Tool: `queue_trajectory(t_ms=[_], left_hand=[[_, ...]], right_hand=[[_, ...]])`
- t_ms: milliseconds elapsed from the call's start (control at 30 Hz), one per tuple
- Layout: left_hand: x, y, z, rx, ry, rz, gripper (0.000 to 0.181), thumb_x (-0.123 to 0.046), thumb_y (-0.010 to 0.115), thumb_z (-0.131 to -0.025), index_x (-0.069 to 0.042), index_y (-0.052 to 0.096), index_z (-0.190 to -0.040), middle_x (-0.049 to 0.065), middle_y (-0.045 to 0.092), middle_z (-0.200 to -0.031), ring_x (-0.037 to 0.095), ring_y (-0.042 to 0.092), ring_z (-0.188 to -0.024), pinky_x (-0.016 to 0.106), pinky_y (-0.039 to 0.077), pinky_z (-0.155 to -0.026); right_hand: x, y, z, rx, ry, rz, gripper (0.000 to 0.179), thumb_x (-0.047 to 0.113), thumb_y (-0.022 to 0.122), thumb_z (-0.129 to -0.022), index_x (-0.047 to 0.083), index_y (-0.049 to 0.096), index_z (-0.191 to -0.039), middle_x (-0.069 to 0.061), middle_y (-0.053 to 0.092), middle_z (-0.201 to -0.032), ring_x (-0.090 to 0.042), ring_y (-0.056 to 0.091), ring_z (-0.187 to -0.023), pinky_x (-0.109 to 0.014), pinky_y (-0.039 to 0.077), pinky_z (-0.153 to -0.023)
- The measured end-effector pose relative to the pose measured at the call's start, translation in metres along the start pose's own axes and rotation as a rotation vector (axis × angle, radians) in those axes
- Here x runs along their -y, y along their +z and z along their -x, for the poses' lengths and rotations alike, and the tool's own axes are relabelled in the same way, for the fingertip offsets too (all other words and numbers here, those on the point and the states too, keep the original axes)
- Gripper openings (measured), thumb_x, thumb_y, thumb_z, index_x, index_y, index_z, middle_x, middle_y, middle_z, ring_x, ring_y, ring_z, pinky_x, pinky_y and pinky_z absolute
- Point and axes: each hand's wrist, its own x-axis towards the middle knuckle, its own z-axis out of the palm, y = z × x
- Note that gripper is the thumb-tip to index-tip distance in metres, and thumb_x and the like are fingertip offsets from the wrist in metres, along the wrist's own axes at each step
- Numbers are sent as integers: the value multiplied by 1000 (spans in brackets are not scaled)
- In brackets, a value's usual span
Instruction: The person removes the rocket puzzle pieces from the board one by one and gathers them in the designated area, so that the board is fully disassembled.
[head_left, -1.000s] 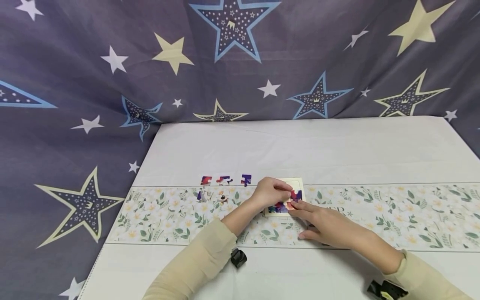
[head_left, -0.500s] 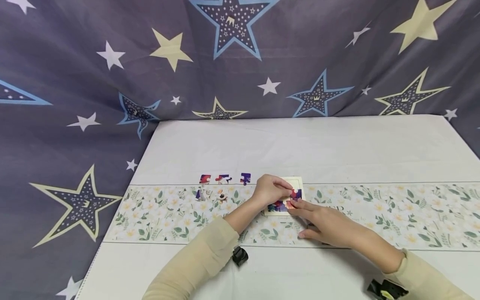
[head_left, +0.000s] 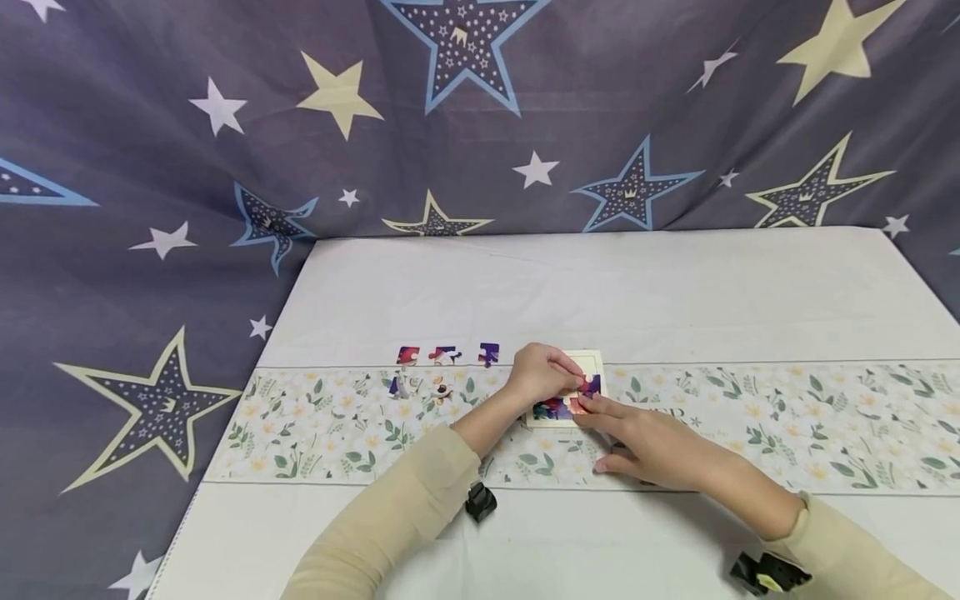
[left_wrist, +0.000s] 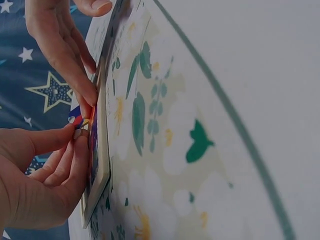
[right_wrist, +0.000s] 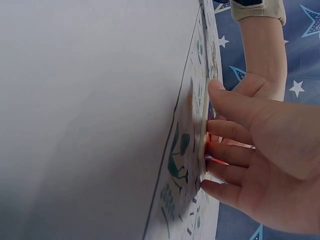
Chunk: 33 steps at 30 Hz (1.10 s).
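Observation:
A pale, square puzzle board (head_left: 588, 363) lies on the floral strip, with red and purple puzzle pieces (head_left: 553, 409) fitted along its near and right sides. My left hand (head_left: 538, 372) reaches over the board from the left. Between its thumb and index finger it pinches a small puzzle piece (left_wrist: 78, 133), mostly hidden by the fingertips. From the right, my right hand (head_left: 652, 446) rests its extended fingertips on the board's near right part, close to the left fingertips. In the right wrist view, the right hand's fingers (right_wrist: 230, 152) are nearly straight along the board's edge.
Left of the board lie several loose pieces: a red one (head_left: 408, 356), a red and purple one (head_left: 446, 356), a purple one (head_left: 489, 353) and lighter ones (head_left: 441, 390) nearer. A star-patterned curtain (head_left: 480, 150) hangs behind the white table (head_left: 645, 283).
The scene sits slightly higher in the head view as the camera shifts. Both hands keep their places over the board, with hardly any finger movement.

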Motion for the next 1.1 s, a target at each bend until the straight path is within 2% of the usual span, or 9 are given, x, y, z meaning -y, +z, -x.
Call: queue_trajectory(t_ms=[100, 367, 533, 900, 1100], left_hand=[[-1, 0, -1, 8, -12, 22, 6, -8, 78, -78, -5, 75, -82, 9, 75, -75, 4, 59, -53, 14, 50, -52], [0, 0, -1, 24, -45, 79, 5, -4, 76, -78, -2, 75, -82, 11, 75, -77, 6, 64, -55, 17, 55, -56], [0, 1, -1, 31, -46, 106, 5, -1, 75, -77, 0, 74, -82, 12, 75, -78, 7, 65, -56, 19, 56, -57], [-1, 0, -2, 28, -55, 103, 4, -2, 76, -78, -2, 74, -81, 10, 74, -75, 5, 61, -52, 19, 55, -55], [-1, 0, -2, 12, -32, 92, 4, -2, 76, -77, -2, 74, -80, 9, 73, -71, 4, 58, -50, 17, 53, -53]], right_hand=[[0, -1, 0, 1, 3, 1, 60, 35, 69, -87, 11, 52, -139, -17, 45, -148, -31, 60, -121, -40, 55, -85], [1, 1, 1, 15, 18, -23, 60, 35, 69, -86, 12, 51, -139, -18, 45, -148, -34, 57, -124, -45, 54, -90], [1, 2, 1, 17, 25, -24, 60, 35, 69, -86, 12, 52, -139, -17, 45, -148, -32, 57, -124, -42, 54, -89], [0, 3, 1, 23, 23, -29, 61, 35, 69, -87, 13, 50, -140, -15, 43, -150, -31, 54, -128, -40, 54, -87], [0, 2, 1, 19, 20, -24, 61, 35, 69, -87, 13, 50, -140, -15, 43, -150, -31, 53, -129, -41, 54, -88]])
